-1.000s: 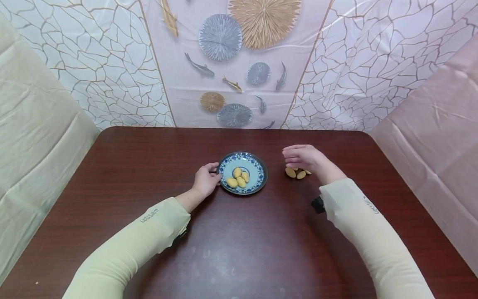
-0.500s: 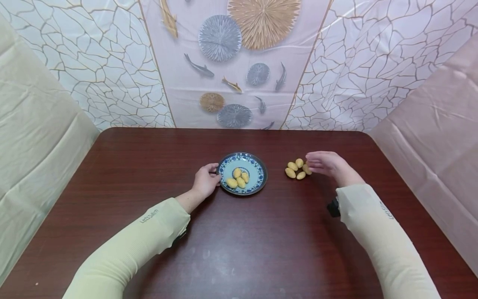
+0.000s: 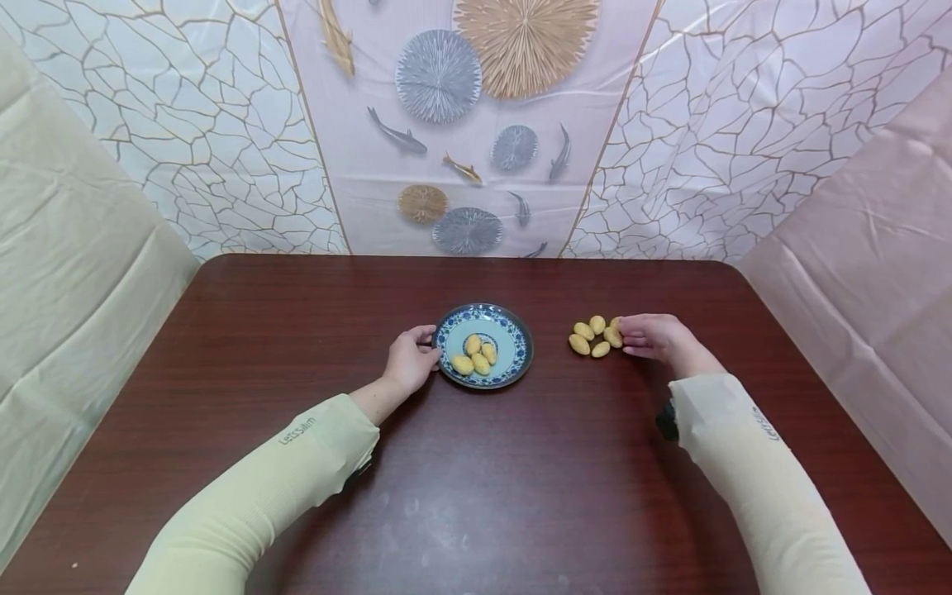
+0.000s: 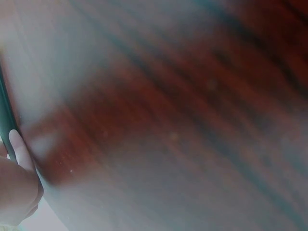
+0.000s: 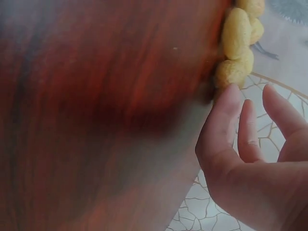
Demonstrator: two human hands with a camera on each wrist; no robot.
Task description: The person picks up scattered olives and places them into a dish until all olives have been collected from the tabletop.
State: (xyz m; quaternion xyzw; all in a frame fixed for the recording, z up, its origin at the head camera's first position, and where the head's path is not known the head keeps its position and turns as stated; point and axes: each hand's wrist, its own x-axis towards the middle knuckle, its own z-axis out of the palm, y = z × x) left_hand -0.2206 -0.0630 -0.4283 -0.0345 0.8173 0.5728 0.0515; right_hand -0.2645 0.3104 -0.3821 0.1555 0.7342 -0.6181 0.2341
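Note:
My left hand (image 3: 408, 360) holds the left rim of a round blue-and-white patterned plate (image 3: 518, 337), thumb and finger at its edge. In the left wrist view the plate's dark side (image 4: 6, 108) shows beside the thumb. Several small yellow oval pieces (image 3: 462, 364), pitted like little potatoes, lie on the plate. To its right, more such yellow pieces (image 3: 579, 345) sit in a loose cluster on the table. My right hand (image 3: 660, 338) is at the cluster's right side, holding nothing. In the right wrist view its fingers are spread apart, one fingertip (image 5: 230, 94) right at the nearest yellow piece (image 5: 231, 72).
The dark reddish-brown table (image 3: 476, 479) has a glossy surface. A patterned cloth backdrop (image 3: 476, 140) stands behind its far edge, with plain pale cloth walls (image 3: 855, 240) at both sides.
My right hand has moved from above the yellow pieces to their right side and then lowered, uncovering the cluster. The left hand and the plate have stayed in place.

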